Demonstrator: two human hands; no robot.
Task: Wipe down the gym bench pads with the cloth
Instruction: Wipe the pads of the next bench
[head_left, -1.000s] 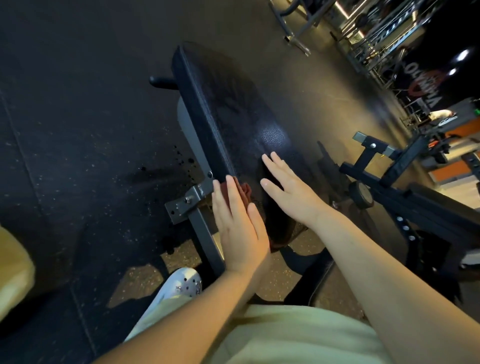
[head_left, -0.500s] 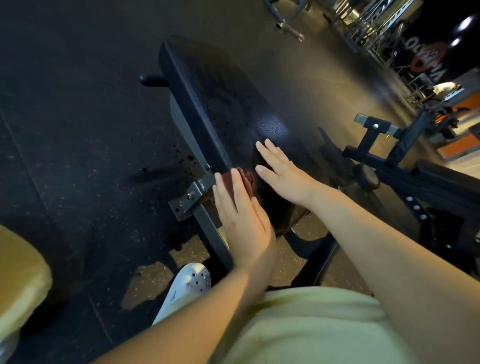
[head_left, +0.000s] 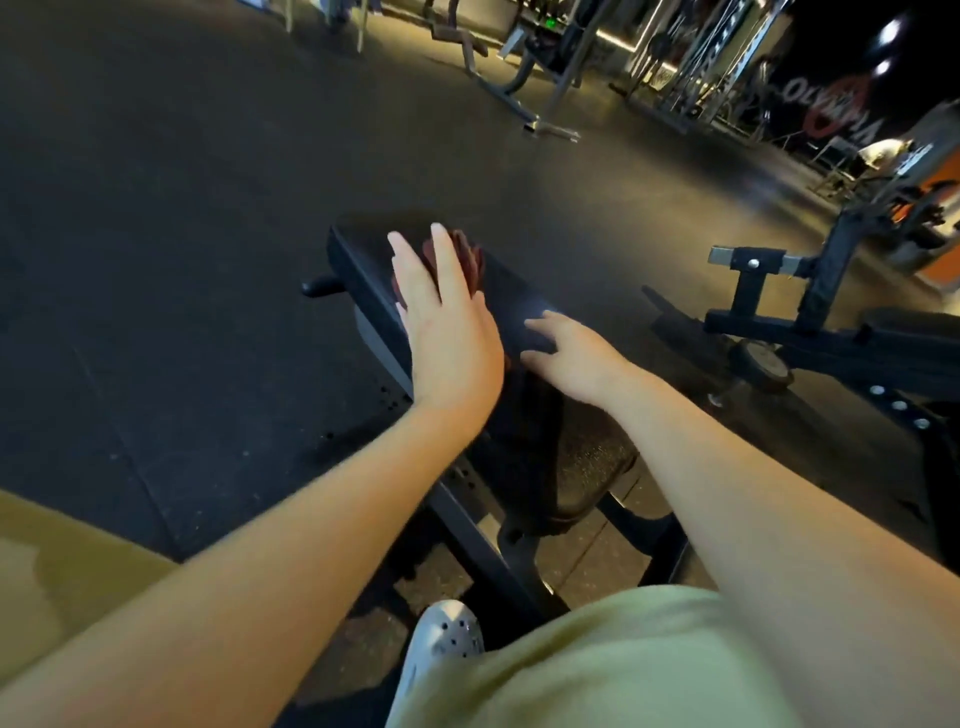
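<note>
Head view. Pressing the cloth (head_left: 466, 255) (dark red, bunched) onto the far end of the long bench pad (head_left: 522, 306) with the left hand (head_left: 448, 335), fingers straight and flat. Resting the right hand (head_left: 577, 359) on the same pad, nearer the body, fingers spread, holding nothing. Possibly only fingertips touching there; too blurred to confirm. To the right, second bench frame (head_left: 810, 291) on the floor (head_left: 182, 260).

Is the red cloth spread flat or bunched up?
Bunched up: ridged folds of the cloth stick out past the left hand pressing it on the bench pad.
</note>
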